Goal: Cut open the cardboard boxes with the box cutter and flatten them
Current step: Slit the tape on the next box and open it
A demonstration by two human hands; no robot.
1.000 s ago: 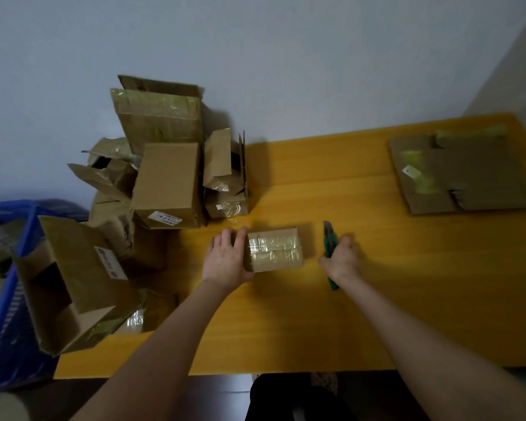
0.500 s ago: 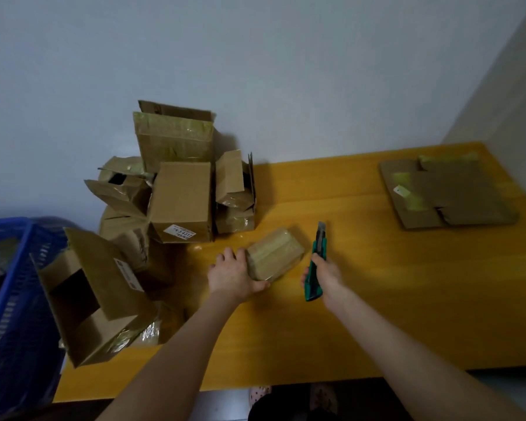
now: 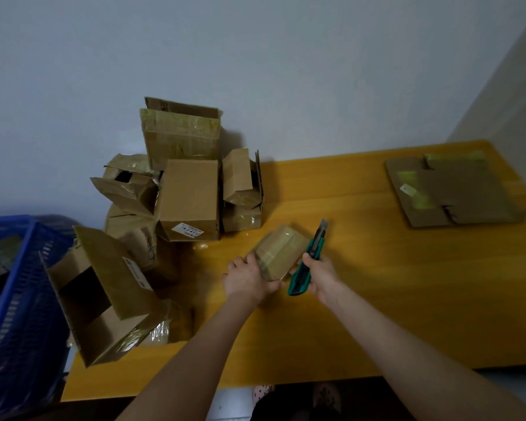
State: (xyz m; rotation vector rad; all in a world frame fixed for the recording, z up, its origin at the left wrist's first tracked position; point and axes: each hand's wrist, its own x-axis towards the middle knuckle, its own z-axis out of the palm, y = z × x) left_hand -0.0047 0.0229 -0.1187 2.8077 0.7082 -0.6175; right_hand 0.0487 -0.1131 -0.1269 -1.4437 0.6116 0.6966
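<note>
A small taped cardboard box (image 3: pixel 281 253) lies turned at an angle on the yellow table (image 3: pixel 377 299). My left hand (image 3: pixel 248 279) grips its near left end. My right hand (image 3: pixel 322 276) holds a green box cutter (image 3: pixel 308 262) close beside the box's right edge, with the blade pointing up and away from me. A flattened box (image 3: pixel 453 192) lies at the table's far right.
A pile of several open and taped cardboard boxes (image 3: pixel 182 189) stands against the wall at the table's left. A large open box (image 3: pixel 104 296) hangs over the table's left front corner. A blue plastic crate (image 3: pixel 22 299) sits to the left of the table.
My right hand picked the box cutter up off the table and brought it to the small box. My left hand turned the box to an angle.
</note>
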